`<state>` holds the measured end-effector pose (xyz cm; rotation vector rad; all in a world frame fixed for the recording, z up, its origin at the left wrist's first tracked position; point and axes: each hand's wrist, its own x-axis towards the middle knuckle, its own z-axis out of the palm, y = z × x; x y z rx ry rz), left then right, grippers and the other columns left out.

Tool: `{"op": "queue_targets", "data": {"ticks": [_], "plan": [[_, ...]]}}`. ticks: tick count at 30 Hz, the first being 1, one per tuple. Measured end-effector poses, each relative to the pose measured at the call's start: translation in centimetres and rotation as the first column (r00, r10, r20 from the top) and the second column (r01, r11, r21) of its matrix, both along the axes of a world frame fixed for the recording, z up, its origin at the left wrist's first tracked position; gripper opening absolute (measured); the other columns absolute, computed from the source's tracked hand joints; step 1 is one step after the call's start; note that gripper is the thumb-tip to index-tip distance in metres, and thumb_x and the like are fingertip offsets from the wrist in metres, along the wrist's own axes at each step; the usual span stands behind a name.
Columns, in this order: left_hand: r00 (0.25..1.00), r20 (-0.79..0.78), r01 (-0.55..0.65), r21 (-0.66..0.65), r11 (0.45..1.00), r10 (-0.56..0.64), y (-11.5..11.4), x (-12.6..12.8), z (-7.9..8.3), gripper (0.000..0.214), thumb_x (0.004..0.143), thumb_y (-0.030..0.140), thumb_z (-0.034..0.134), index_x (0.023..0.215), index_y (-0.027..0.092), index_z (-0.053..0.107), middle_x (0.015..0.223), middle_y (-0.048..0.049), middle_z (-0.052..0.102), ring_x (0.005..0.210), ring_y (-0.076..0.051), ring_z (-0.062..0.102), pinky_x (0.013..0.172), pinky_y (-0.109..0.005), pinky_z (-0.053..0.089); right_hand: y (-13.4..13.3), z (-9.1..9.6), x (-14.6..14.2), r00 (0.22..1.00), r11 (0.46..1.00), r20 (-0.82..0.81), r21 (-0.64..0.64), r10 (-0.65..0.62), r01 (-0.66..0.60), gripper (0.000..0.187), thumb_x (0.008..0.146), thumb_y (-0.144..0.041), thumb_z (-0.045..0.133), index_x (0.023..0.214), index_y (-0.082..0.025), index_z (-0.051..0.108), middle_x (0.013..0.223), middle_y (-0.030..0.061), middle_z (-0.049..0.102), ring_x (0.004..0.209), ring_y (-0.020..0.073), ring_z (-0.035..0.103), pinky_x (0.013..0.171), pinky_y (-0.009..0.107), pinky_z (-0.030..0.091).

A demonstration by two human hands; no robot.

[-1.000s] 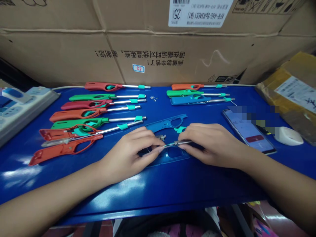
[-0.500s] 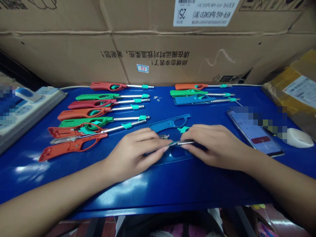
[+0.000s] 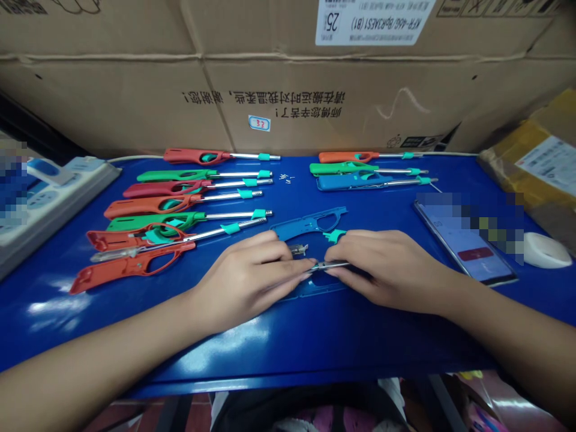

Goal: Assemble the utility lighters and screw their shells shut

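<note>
My left hand [image 3: 252, 276] and my right hand [image 3: 387, 267] meet at the middle of the blue table [image 3: 288, 336]. Both pinch a thin metal tube [image 3: 330, 264] of a lighter, held low over a blue half-shell [image 3: 315, 285] that lies flat under my fingers. A second blue half-shell [image 3: 310, 224] lies just behind my hands, with a small teal piece [image 3: 335, 236] beside it. A short metal part [image 3: 298, 248] sticks out by my left fingers.
Several long-nosed lighters in red, green and orange [image 3: 180, 207] lie in rows at the left; three more [image 3: 369, 171] lie at the back right. A phone [image 3: 468, 246] and a white mouse [image 3: 546, 251] sit right, a power strip [image 3: 49, 192] left, cardboard boxes [image 3: 288, 78] behind.
My hands have closed in slightly on the metal tube and lowered it toward the blue half-shell. The camera has shifted a little; nothing else on the table moved.
</note>
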<state>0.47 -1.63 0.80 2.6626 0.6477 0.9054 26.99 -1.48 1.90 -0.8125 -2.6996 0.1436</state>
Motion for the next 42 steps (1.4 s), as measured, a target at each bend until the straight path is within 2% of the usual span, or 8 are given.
{"op": "queue_targets", "data": {"ticks": [7,10,14,26,31,35,39,42], "plan": [[1.000,-0.015,-0.019,-0.027,0.999,0.019,-0.1,0.1,-0.2,0.023,0.095,0.018,0.067,0.117,0.015,0.073,0.086,-0.0046,0.067,0.078,-0.014,0.062,0.070,-0.026,0.053,-0.2,0.0,-0.2,1.000,1.000,0.016,-0.005,-0.005,0.005,0.022,0.106,-0.033,0.045,0.104,-0.019,0.062,0.091,0.0016,0.070,0.082,0.0152,0.064,0.069,0.028,0.040],[0.999,0.014,-0.034,-0.112,0.993,0.036,-0.3,0.1,-0.2,0.030,0.093,0.020,0.070,0.123,0.015,0.069,0.097,-0.0056,0.067,0.086,-0.013,0.066,0.078,-0.024,0.056,-0.1,0.1,0.0,1.000,0.999,0.007,-0.029,-0.021,0.021,0.021,0.106,-0.033,0.046,0.104,-0.020,0.062,0.092,0.0018,0.071,0.083,0.0156,0.065,0.070,0.028,0.042],[0.993,0.026,-0.104,-0.216,0.971,0.112,-0.2,-0.1,-0.1,0.038,0.092,0.018,0.070,0.129,0.020,0.065,0.101,-0.0035,0.065,0.076,-0.009,0.062,0.070,-0.019,0.055,0.1,0.3,0.4,0.998,0.998,-0.031,-0.049,-0.052,0.051,0.017,0.104,-0.031,0.050,0.107,-0.020,0.063,0.096,0.0021,0.072,0.087,0.0158,0.067,0.073,0.028,0.046],[0.973,-0.038,-0.231,-0.141,0.963,0.228,0.3,-0.5,-0.2,0.042,0.090,0.029,0.074,0.130,0.019,0.065,0.108,-0.0048,0.074,0.093,-0.016,0.067,0.086,-0.030,0.055,0.2,0.6,0.7,0.981,0.992,-0.153,0.008,-0.123,0.126,0.012,0.100,-0.028,0.058,0.107,-0.020,0.062,0.096,0.0014,0.075,0.089,0.0162,0.071,0.074,0.028,0.051],[0.962,0.007,-0.267,-0.171,0.948,0.272,0.5,-0.5,-0.3,0.037,0.089,0.030,0.074,0.125,0.020,0.069,0.109,-0.0055,0.076,0.090,-0.017,0.072,0.077,-0.026,0.059,0.3,0.8,1.0,0.977,0.989,-0.163,0.031,-0.140,0.147,0.011,0.099,-0.028,0.058,0.106,-0.020,0.062,0.096,0.0026,0.075,0.088,0.0175,0.072,0.073,0.029,0.052],[0.951,0.074,-0.268,-0.280,0.922,0.299,0.5,-0.5,-0.2,0.035,0.088,0.027,0.075,0.122,0.020,0.071,0.102,-0.0049,0.077,0.083,-0.015,0.072,0.073,-0.025,0.060,0.4,0.9,1.2,0.976,0.987,-0.168,0.049,-0.141,0.151,0.012,0.099,-0.029,0.058,0.107,-0.020,0.063,0.096,0.0038,0.076,0.088,0.0183,0.072,0.074,0.030,0.053],[0.915,0.159,-0.250,-0.496,0.832,0.370,0.7,-0.2,-0.1,0.033,0.085,0.027,0.078,0.116,0.018,0.073,0.094,-0.0042,0.077,0.081,-0.014,0.072,0.072,-0.023,0.062,0.5,0.8,1.3,0.978,0.986,-0.155,0.070,-0.141,0.153,0.013,0.099,-0.029,0.056,0.106,-0.020,0.064,0.095,0.0040,0.076,0.088,0.0192,0.072,0.073,0.031,0.053],[0.897,0.215,-0.208,-0.567,0.797,0.386,0.8,0.1,0.1,0.021,0.083,0.024,0.079,0.103,0.017,0.075,0.091,-0.0040,0.078,0.079,-0.014,0.074,0.070,-0.021,0.062,0.6,0.9,1.3,0.985,0.989,-0.130,0.077,-0.118,0.128,0.014,0.099,-0.028,0.056,0.105,-0.019,0.065,0.096,0.0038,0.075,0.089,0.0190,0.072,0.078,0.031,0.053]]}}
